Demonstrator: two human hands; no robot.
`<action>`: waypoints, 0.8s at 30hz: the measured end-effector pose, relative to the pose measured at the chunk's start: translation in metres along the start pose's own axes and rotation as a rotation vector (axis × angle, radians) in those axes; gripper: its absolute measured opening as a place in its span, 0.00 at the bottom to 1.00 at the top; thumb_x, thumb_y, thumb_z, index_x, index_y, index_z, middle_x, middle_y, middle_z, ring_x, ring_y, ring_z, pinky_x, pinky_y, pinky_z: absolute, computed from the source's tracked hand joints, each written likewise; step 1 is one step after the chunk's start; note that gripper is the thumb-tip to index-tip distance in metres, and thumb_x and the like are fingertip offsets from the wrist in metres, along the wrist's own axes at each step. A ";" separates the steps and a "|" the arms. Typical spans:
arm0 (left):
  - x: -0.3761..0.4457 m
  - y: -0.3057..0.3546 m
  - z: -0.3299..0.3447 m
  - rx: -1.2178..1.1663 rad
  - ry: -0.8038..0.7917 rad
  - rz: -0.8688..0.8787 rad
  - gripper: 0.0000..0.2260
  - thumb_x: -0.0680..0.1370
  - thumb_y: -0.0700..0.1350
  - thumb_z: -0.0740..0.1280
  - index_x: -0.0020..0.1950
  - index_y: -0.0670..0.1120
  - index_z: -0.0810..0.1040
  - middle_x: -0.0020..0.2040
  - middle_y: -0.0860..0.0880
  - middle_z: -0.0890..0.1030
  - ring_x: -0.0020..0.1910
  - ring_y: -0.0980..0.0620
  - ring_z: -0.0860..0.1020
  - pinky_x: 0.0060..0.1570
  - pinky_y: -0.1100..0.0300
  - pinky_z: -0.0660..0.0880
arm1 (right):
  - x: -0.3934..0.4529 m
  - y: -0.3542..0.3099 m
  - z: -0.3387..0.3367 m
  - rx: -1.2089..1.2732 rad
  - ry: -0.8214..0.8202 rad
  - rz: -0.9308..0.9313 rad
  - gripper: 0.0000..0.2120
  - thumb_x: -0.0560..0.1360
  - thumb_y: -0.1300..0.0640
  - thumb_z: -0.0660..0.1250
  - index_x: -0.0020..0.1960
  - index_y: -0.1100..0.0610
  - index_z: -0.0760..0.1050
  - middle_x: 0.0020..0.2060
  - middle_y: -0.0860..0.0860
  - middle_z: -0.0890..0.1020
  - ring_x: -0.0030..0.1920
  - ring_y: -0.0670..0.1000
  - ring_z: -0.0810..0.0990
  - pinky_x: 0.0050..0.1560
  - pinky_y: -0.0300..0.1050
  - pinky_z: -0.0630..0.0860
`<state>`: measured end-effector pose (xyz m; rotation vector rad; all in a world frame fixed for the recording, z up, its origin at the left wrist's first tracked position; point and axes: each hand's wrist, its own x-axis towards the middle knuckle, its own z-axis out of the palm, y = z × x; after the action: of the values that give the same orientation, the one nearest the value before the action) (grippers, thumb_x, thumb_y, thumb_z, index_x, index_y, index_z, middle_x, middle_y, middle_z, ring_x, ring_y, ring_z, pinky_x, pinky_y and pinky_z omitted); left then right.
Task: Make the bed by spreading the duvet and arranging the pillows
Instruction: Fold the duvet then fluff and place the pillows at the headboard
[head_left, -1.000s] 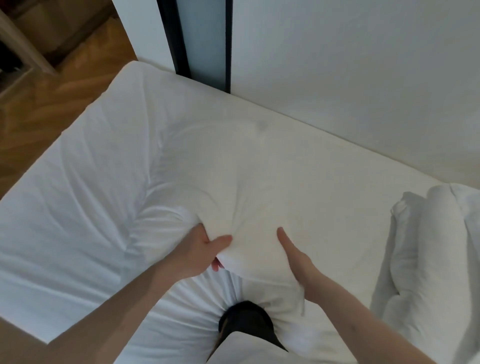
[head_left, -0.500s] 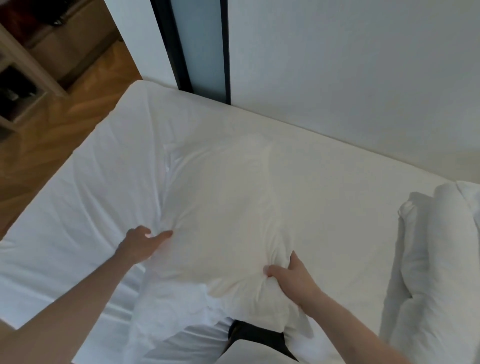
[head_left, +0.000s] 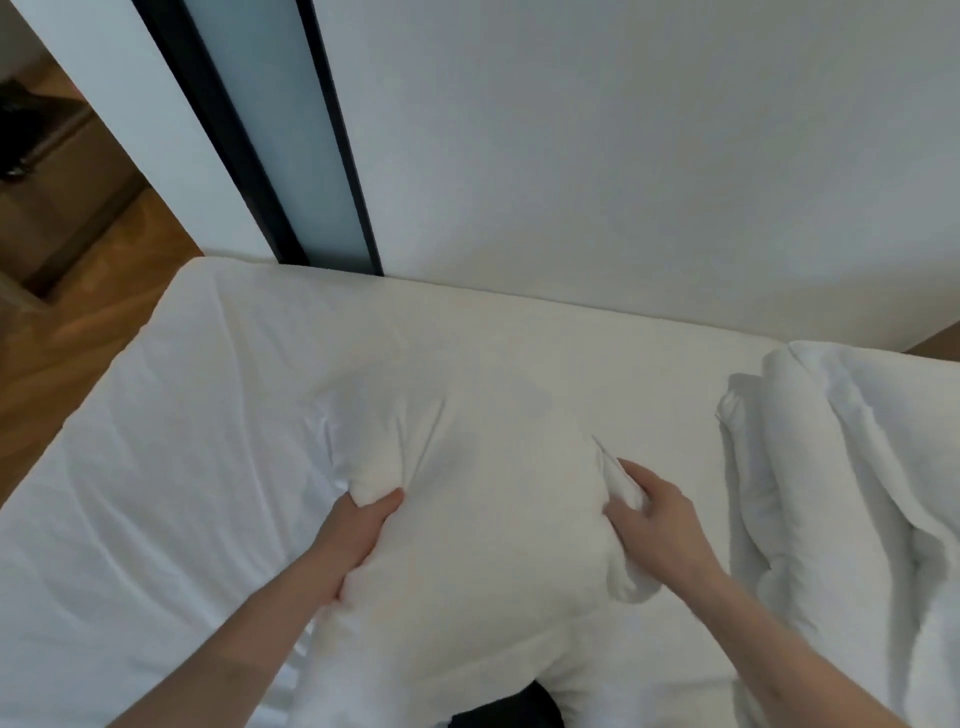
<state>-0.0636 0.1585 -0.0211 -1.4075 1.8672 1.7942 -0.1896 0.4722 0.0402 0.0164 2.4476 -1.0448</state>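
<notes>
Bottom centre: dark clothing (head_left: 511, 714) shows under the pillow (head_left: 483, 514). My left hand (head_left: 358, 535) grips its left edge; my right hand (head_left: 654, 519) pinches its right edge. Mid-frame sheet (head_left: 156, 467). Right: bunched duvet (head_left: 852, 493). Top: wall (head_left: 623, 156).

- Left hand (head_left: 358, 530): fingers and thumb curled, gripping a bunch of fabric.
- Right hand (head_left: 652, 519): fingers bent, pinching a fold at its fingertips.

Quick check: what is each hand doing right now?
Left hand: grips the left edge of the pillow, thumb on top.
Right hand: pinches a fold of the pillow's right edge.
</notes>
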 end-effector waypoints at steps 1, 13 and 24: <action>-0.004 0.016 0.005 0.001 0.043 0.057 0.30 0.69 0.57 0.77 0.68 0.47 0.77 0.52 0.49 0.83 0.51 0.46 0.82 0.55 0.52 0.77 | -0.003 0.002 -0.006 0.039 0.056 -0.013 0.20 0.72 0.56 0.70 0.52 0.30 0.77 0.43 0.33 0.84 0.49 0.40 0.82 0.49 0.44 0.77; -0.078 0.142 0.101 0.020 -0.002 0.479 0.14 0.73 0.45 0.77 0.57 0.49 0.82 0.50 0.52 0.85 0.49 0.49 0.84 0.55 0.49 0.79 | -0.054 0.034 -0.109 0.273 0.402 -0.045 0.22 0.72 0.54 0.68 0.64 0.39 0.79 0.53 0.36 0.85 0.55 0.41 0.83 0.58 0.51 0.80; -0.154 0.201 0.222 0.009 -0.144 0.744 0.09 0.72 0.42 0.78 0.46 0.53 0.82 0.45 0.59 0.85 0.39 0.65 0.82 0.42 0.62 0.75 | -0.097 0.090 -0.216 0.381 0.646 -0.058 0.24 0.74 0.61 0.67 0.66 0.40 0.78 0.56 0.33 0.83 0.56 0.37 0.81 0.60 0.45 0.79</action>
<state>-0.2269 0.3853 0.1671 -0.5623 2.5043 2.0883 -0.1766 0.6999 0.1495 0.4769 2.7521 -1.7317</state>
